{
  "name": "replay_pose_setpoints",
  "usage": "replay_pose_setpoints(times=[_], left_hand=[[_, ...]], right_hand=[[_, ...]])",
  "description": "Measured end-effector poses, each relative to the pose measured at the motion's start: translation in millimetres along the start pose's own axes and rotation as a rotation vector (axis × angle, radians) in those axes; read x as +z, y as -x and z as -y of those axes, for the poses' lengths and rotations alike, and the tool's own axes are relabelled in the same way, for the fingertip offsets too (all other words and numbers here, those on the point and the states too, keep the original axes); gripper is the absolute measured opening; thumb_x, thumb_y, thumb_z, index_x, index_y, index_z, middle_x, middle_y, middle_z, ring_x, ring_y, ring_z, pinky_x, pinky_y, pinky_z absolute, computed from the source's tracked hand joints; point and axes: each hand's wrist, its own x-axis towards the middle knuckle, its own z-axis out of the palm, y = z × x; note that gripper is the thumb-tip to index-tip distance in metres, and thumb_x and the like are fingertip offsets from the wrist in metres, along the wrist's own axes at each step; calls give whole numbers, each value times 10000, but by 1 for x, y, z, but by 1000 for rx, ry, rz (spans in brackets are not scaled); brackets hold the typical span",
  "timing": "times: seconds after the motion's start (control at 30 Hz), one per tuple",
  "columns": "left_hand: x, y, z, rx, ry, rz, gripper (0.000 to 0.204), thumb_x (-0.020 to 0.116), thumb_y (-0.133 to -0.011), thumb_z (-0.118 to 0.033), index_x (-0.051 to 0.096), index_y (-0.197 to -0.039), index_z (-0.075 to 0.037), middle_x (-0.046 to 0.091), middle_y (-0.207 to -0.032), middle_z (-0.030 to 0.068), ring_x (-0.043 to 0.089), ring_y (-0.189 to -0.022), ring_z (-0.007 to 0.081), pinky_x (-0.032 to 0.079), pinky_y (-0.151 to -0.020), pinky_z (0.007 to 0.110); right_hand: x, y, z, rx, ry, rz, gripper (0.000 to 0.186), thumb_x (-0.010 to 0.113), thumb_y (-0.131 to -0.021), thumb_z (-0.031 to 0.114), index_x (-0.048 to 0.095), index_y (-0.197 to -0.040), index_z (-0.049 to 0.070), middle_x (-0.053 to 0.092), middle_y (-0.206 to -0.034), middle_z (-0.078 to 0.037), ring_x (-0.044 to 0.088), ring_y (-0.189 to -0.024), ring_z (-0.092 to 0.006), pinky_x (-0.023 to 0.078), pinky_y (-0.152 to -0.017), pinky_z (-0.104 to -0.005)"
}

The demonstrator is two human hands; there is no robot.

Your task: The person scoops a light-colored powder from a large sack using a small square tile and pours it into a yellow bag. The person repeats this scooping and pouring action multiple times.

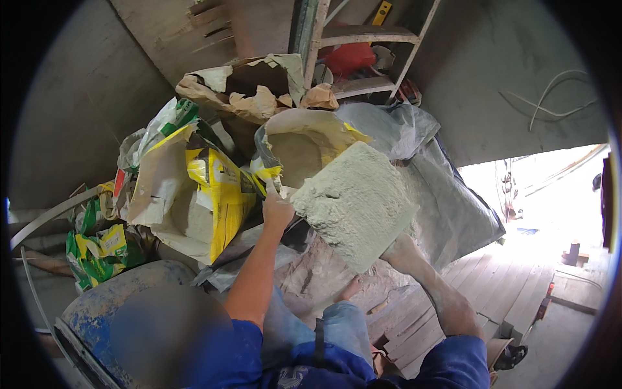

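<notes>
My right hand (400, 253) is closed at the lower right edge of a flat, square-edged plate (407, 219); its handle, if any, is hidden. Pale greenish powder (353, 194) lies heaped over most of the plate. The plate is tilted in front of an opened paper sack (295, 120) with yellow markings, and its far edge overlaps the sack's mouth. My left hand (277, 209) grips the near left rim of that sack, fingers folded over the torn paper. Left of this hand stands another opened sack, yellow and white (223, 194), with its pale inside showing.
A torn brown paper sack (227, 81) lies behind, near a ladder (369, 35). Grey plastic sheeting (447, 201) spreads to the right. Green and yellow bags (103, 253) and a scuffed blue container (139, 279) sit at the left. Wooden boards (492, 279) cover the right floor.
</notes>
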Motion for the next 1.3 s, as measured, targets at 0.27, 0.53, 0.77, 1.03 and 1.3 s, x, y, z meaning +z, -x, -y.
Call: replay_pose_setpoints(times=[0.27, 0.53, 0.77, 1.03, 1.3], left_hand=[[-2, 25, 41, -31, 243, -8, 629, 590, -840, -11, 381, -1423, 92, 607, -1204, 322, 600, -1115, 448, 472, -962, 449], [4, 36, 40, 336, -18, -182, 521, 566, -895, -56, 424, -1387, 39, 614, -1042, 190, 639, -866, 271, 538, -748, 363], [0, 42, 21, 53, 231, 73, 529, 559, -902, 6, 410, -1409, 12, 604, -1063, 128, 614, -948, 244, 524, -816, 332], [20, 28, 30, 218, 130, -59, 573, 662, -855, -114, 426, -1338, 82, 659, -1013, 307, 630, -961, 482, 511, -803, 460], [56, 15, 39, 69, 313, -71, 560, 651, -856, -14, 439, -1375, 5, 638, -860, 130, 573, -522, 165, 460, -411, 295]], right_hand=[[8, -80, 17, 70, 238, 87, 442, 727, -763, 137, 650, -1174, -7, 726, -1008, -172, 683, -944, -261, 514, -887, -369], [7, -142, 46, 318, 232, 222, 345, 689, -772, 97, 654, -1109, 31, 607, -664, -126, 593, -501, -196, 446, -412, -351], [9, -204, 69, 402, 447, 265, 306, 739, -770, 110, 650, -979, -95, 614, -612, -161, 614, -475, -250, 482, -390, -373], [-21, -243, 109, 564, 736, 562, 501, 748, -774, 224, 655, -1216, 9, 679, -1047, -303, 709, -912, -357, 573, -788, -517], [-79, -187, 93, 642, 549, 503, 418, 739, -795, 231, 649, -1140, 11, 684, -842, -176, 685, -748, -283, 563, -661, -425]])
